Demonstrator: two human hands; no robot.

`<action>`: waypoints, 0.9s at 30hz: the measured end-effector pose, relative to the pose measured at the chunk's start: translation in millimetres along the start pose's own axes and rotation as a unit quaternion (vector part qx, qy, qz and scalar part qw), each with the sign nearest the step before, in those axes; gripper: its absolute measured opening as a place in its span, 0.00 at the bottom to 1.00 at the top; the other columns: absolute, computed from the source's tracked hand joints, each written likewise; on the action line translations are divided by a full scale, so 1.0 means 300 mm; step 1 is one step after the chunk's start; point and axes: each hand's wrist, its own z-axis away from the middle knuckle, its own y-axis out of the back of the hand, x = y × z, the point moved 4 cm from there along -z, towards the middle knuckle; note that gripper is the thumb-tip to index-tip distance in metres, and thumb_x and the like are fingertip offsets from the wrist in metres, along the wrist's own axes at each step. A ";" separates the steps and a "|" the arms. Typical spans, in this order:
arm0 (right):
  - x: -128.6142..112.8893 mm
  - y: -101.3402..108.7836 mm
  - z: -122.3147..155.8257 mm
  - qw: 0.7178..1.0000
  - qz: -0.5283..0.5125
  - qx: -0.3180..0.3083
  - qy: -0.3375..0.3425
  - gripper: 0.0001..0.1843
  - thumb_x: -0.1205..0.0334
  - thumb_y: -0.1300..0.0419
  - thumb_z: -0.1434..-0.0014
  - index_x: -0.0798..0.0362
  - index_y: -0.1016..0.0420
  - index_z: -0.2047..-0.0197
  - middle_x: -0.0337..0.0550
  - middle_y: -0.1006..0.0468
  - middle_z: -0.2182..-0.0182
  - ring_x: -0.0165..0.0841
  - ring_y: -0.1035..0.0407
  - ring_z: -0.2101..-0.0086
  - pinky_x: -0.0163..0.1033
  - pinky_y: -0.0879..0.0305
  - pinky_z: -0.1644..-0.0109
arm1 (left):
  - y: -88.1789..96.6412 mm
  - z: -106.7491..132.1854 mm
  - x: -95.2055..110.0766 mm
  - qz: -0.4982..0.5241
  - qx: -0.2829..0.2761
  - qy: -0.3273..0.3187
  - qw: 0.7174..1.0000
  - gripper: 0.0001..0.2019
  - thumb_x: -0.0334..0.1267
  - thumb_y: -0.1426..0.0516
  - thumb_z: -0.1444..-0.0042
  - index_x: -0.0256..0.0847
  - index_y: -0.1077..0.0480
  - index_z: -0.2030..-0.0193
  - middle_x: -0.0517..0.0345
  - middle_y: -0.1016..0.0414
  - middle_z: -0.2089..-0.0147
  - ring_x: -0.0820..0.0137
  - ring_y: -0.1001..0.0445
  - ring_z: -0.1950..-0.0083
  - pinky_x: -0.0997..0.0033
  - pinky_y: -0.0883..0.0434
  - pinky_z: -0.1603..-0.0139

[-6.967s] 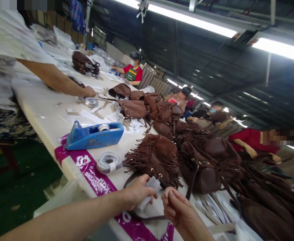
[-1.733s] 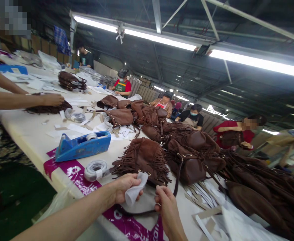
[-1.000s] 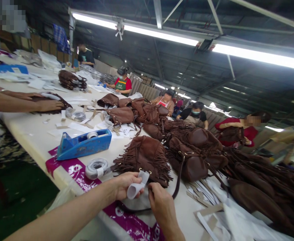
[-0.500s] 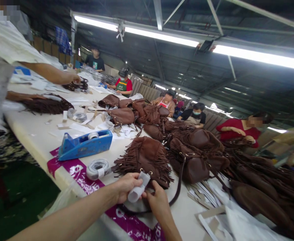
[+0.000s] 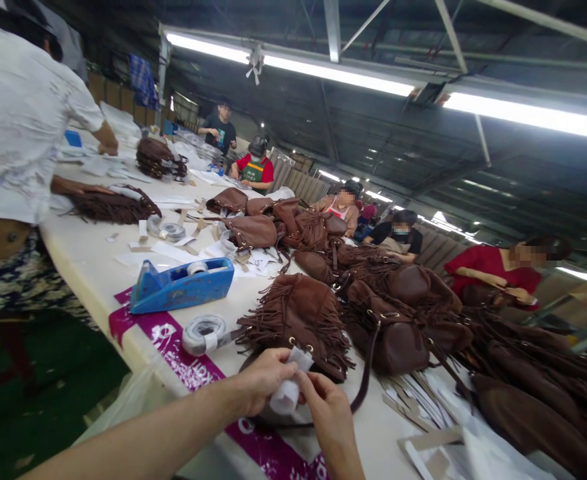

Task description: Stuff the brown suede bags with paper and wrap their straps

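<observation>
My left hand (image 5: 268, 380) is closed around a rolled piece of white wrapping (image 5: 284, 397), thumb on top. From the other side my right hand (image 5: 326, 400) pinches the same wrapping, thumb and fingers pressed together at its edge. What lies inside the roll is hidden. Just beyond my hands a brown fringed bag (image 5: 298, 307) lies on the table, its gold rings facing me. A dark strap (image 5: 366, 373) curves from the bag side round past my right hand. A coil wrapped in clear and white material (image 5: 205, 335) lies left of the bag.
A blue tape dispenser (image 5: 181, 288) stands left of the bag, near a purple printed strip (image 5: 178, 353) along the table edge. More brown bags (image 5: 393, 333) pile up at right. Paper scraps (image 5: 413, 400) lie beside them. A co-worker in white (image 5: 18, 127) leans over the table at left.
My right thumb and fingers have come up onto the wrapping's edge; my left hand keeps its hold. The co-worker at left has reached farther back. The view has shifted slightly.
</observation>
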 end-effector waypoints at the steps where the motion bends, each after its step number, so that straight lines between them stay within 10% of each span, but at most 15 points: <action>1: 0.005 -0.001 -0.004 1.000 -0.012 0.001 -0.006 0.27 0.35 0.35 0.59 0.54 0.24 0.79 0.40 0.27 0.82 0.35 0.35 0.75 0.37 0.40 0.70 | -0.002 0.001 -0.002 0.001 0.005 0.002 1.000 0.07 0.33 0.38 0.51 0.35 0.30 0.65 0.59 0.29 0.74 0.72 0.29 0.78 0.73 0.30 0.75; 13: 0.060 -0.055 0.023 0.914 -0.334 -0.154 -0.174 0.20 0.52 0.26 0.57 0.54 0.21 0.62 0.46 0.19 0.67 0.38 0.26 0.68 0.40 0.33 0.64 | 0.023 0.024 0.034 -0.033 -0.095 0.066 0.993 0.21 0.54 0.48 0.40 0.36 0.28 0.62 0.54 0.27 0.70 0.73 0.33 0.82 0.72 0.34 0.78; 20: 0.090 -0.028 0.020 0.916 -0.306 -0.139 -0.221 0.22 0.50 0.25 0.62 0.54 0.20 0.67 0.46 0.18 0.69 0.39 0.25 0.68 0.43 0.31 0.60 | 0.078 0.056 0.050 -0.096 -0.046 0.057 0.993 0.05 0.27 0.45 0.57 0.36 0.30 0.73 0.54 0.27 0.73 0.69 0.28 0.79 0.71 0.31 0.77; 27: 0.123 -0.017 0.014 0.926 -0.277 -0.122 -0.227 0.23 0.49 0.24 0.64 0.53 0.21 0.67 0.44 0.19 0.72 0.41 0.25 0.69 0.44 0.31 0.63 | 0.062 0.026 0.014 -0.044 -0.036 0.045 0.997 0.05 0.26 0.47 0.60 0.36 0.31 0.75 0.57 0.29 0.78 0.70 0.29 0.81 0.75 0.33 0.81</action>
